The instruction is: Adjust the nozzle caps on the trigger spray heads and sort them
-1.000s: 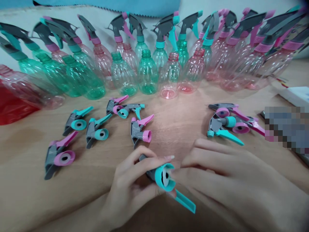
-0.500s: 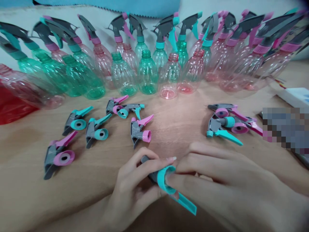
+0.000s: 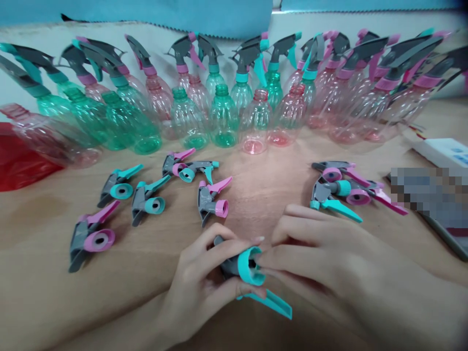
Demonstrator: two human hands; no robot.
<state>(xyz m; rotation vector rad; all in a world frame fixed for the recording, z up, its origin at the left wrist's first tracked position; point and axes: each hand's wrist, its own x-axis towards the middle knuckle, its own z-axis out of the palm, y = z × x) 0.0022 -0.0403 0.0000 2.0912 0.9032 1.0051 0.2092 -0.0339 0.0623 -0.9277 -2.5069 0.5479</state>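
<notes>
My left hand is closed round a grey spray head with a teal screw cap and teal trigger, held low over the wooden table. My right hand has its fingers pinched at the open mouth of that teal cap; whatever sits between the fingertips is too small to make out. Several loose spray heads lie on the table: a pink-capped one just beyond my left hand, teal and pink ones to the left, and a small pile to the right.
Rows of green and pink clear bottles stand along the back, many with spray heads fitted, a few open-necked. A red bag lies at far left. A white box and a blurred object are at the right edge.
The view has tipped down slightly. My right fingers drew in against the teal cap's mouth, and the spray head turned a little in my left hand.
</notes>
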